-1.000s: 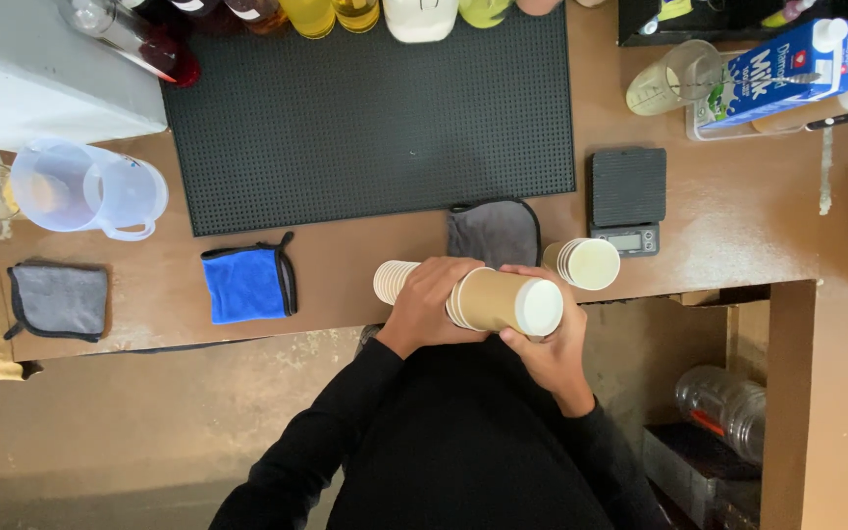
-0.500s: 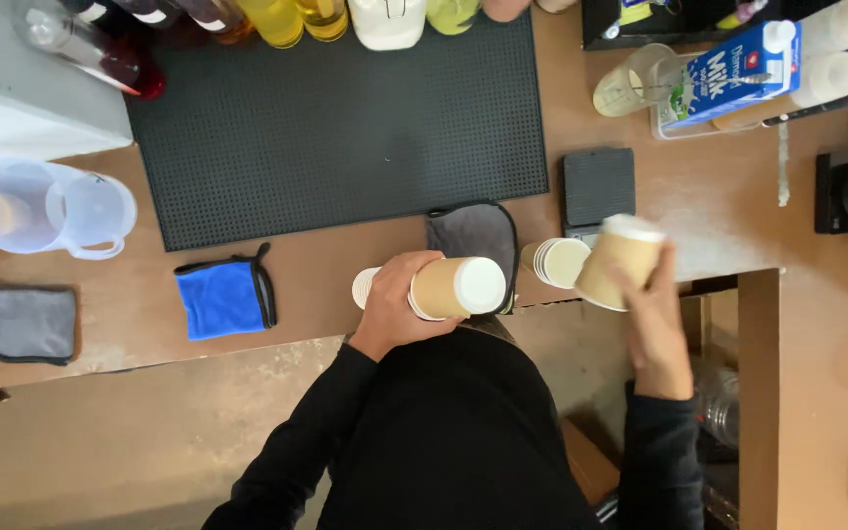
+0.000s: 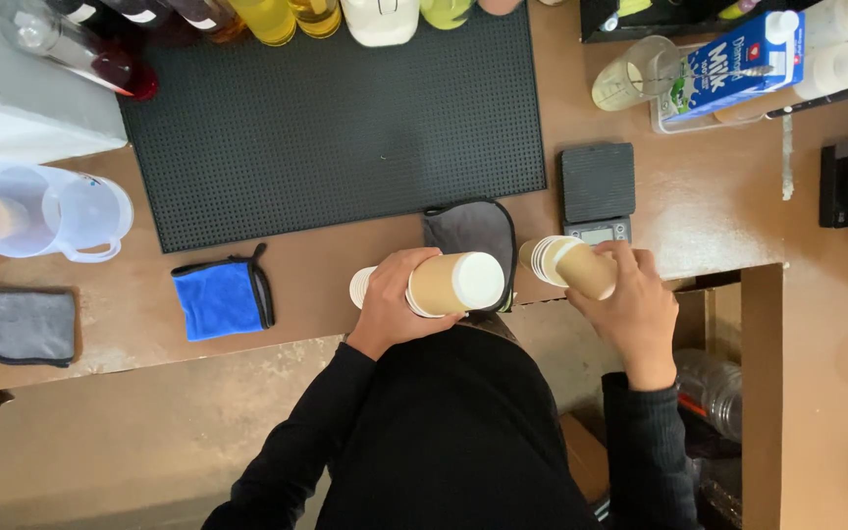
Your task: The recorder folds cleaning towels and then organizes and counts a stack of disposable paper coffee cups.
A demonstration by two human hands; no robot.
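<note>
Right hand (image 3: 630, 309): now down at the cup stack (image 3: 545, 258) by the scale, gripping a paper cup (image 3: 586, 270) no longer lifted.
Left hand (image 3: 395, 304): alone on the lying cup sleeve (image 3: 453, 285).

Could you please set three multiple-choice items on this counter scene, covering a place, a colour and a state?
1. Where does the small black scale sit?
A. right of the black mat
B. on the mat
C. beside the clear jug

2. What colour is the cloth left of the left hand?
A. red
B. blue
C. yellow

3. How does the left hand's paper cup stack lie?
A. upright
B. crushed
C. on its side

Answers: 1 A, it sits off the mat's right edge; 2 B, plainly blue; 3 C, its white end faces sideways.
</note>
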